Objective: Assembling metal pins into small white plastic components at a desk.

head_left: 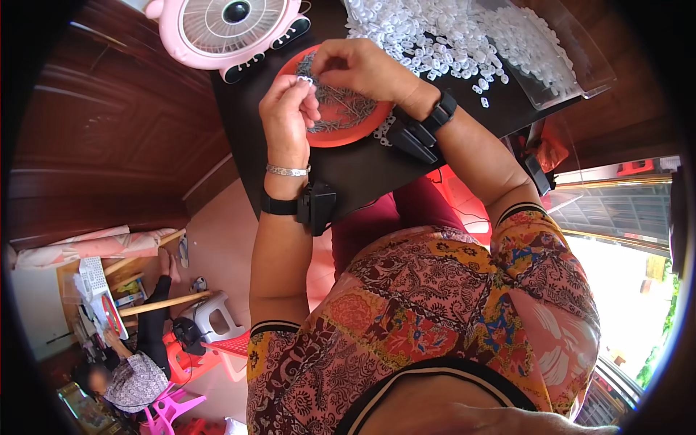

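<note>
White piece (pixel 305 80) looks small, partly hidden by the left hand (pixel 288 103).

Passable: dark tabletop (pixel 243 119) left of left hand (pixel 288 112), plus near strip between forearms. Blocked: pink fan (pixel 226 30) far left; loose white plastic pieces (pixel 435 36) and clear bin (pixel 591 76) far right. Right hand (pixel 365 69) and left hand crowd over red bowl (pixel 346 138).

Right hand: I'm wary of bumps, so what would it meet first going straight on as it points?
Probably the small white piece in the left hand; depth is unclear, so the right hand might instead meet the gray pieces below.
</note>
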The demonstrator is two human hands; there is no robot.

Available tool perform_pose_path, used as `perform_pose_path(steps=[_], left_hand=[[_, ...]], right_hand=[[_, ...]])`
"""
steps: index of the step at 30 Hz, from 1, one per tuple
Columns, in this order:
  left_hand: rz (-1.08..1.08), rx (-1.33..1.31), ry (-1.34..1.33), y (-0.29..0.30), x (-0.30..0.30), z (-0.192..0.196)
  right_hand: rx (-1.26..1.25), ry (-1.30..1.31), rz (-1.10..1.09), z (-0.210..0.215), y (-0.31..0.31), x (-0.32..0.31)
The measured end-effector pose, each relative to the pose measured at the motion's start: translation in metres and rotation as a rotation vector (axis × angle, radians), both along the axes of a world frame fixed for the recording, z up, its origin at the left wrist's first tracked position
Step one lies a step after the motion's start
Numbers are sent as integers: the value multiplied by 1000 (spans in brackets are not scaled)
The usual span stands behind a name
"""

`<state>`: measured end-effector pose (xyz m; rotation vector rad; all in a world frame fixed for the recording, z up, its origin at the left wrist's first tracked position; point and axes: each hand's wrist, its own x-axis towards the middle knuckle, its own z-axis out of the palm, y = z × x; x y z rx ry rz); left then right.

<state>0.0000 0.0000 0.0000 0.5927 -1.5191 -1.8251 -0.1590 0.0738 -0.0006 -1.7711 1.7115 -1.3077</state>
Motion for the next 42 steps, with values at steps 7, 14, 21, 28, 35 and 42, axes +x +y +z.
perform_pose_path(steps=[7, 14, 21, 28, 35, 42], left_hand=[[-106, -54, -66, 6, -2, 1], [-157, -88, -92, 4, -4, 0], [-102, -77, -78, 9, -4, 4], [-96, -99, -103, 10, -3, 2], [-79, -100, -117, 9, -2, 2], [-95, -98, -126, 9, -3, 1]], right_hand=[[-34, -191, 100, 15, 8, -8], [-58, 65, 140, 24, 15, -2], [-25, -293, 110, 23, 12, -8], [-59, -366, 161, 13, 6, -7], [-50, -423, 130, 17, 8, -7], [-99, -363, 152, 13, 7, -7]])
